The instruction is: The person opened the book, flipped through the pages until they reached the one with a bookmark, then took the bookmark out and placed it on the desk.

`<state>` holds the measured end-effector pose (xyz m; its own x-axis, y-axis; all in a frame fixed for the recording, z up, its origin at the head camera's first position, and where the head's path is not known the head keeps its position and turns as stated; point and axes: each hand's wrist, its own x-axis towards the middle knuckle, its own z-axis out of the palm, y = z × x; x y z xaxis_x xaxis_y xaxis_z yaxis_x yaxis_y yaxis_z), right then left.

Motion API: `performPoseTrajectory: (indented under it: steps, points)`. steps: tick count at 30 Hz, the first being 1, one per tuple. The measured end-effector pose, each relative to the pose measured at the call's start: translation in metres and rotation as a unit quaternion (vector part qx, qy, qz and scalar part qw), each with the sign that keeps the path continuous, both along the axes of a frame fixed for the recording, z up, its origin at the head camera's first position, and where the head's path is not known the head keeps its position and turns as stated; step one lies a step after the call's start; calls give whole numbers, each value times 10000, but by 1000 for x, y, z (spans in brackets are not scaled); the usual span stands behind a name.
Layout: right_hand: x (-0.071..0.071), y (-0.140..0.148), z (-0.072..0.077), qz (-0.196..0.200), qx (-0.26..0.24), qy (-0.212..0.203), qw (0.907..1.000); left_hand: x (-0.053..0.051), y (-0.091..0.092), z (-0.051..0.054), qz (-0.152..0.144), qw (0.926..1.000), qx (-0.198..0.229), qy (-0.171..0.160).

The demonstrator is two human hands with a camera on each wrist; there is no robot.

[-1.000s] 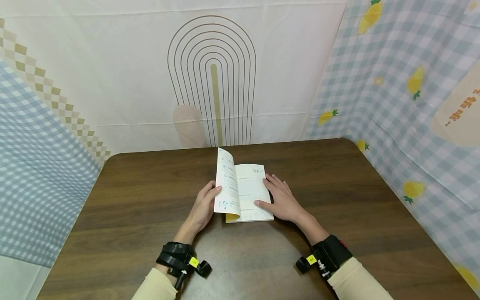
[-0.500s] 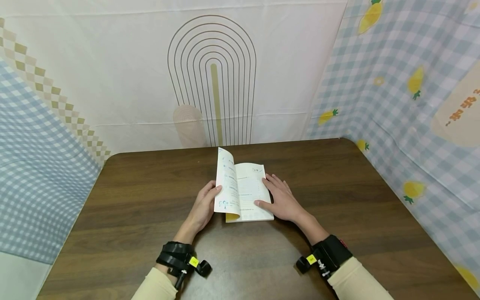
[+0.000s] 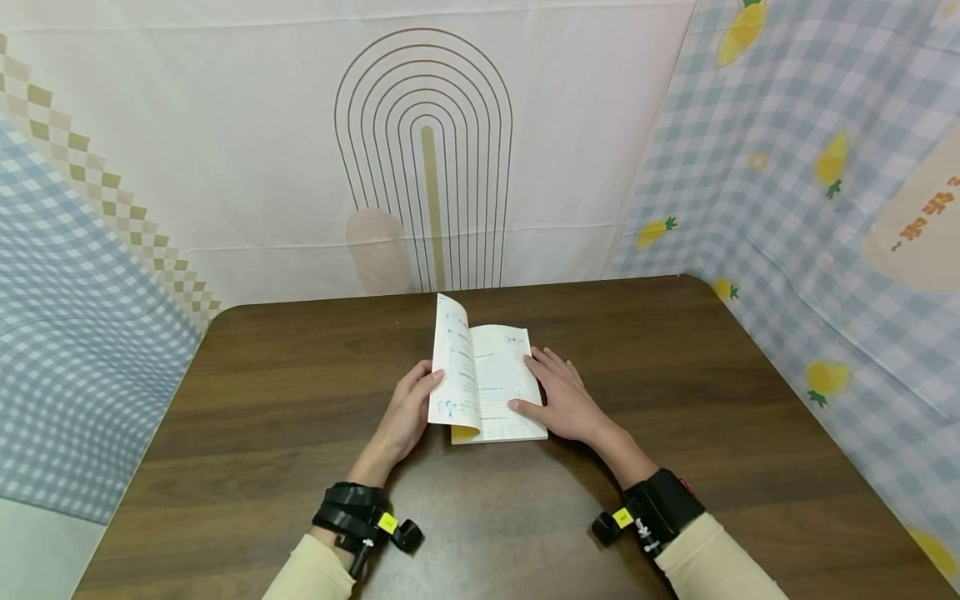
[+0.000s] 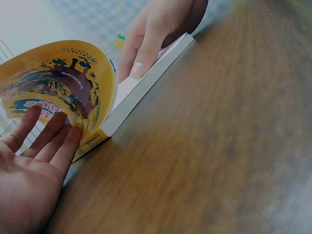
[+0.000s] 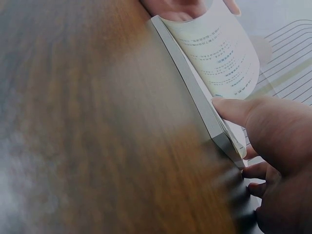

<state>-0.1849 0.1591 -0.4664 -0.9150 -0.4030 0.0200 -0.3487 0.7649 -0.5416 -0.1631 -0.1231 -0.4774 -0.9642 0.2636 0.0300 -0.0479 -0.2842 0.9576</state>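
One book (image 3: 506, 385) points lengthwise toward the backdrop (image 3: 247, 150).

table (image 3: 262, 417): brown wood grain | book (image 3: 498, 387) on table: white pages, yellow cover (image 4: 101, 80) | backdrop (image 3: 247, 150) behind table: white, dark arch lines | cloth (image 3: 780, 200) right of table: blue-white checks, yellow fruit | wristbands (image 3: 663, 504) above table: black
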Motion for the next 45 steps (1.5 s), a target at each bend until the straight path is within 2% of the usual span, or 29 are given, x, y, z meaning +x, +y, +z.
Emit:
performPoseTrajectory:
  steps: [19, 33, 45]
  points:
    - [-1, -1, 0, 8, 41, 30, 10000, 0, 0, 2, 51, 9999, -37, -84]
    - [0, 0, 0, 10, -55, 16, 10000, -1, 0, 0, 27, 10000, -62, -73]
    - [0, -2, 1, 98, -227, 264, 9993, -1, 0, 0, 40, 10000, -26, -67]
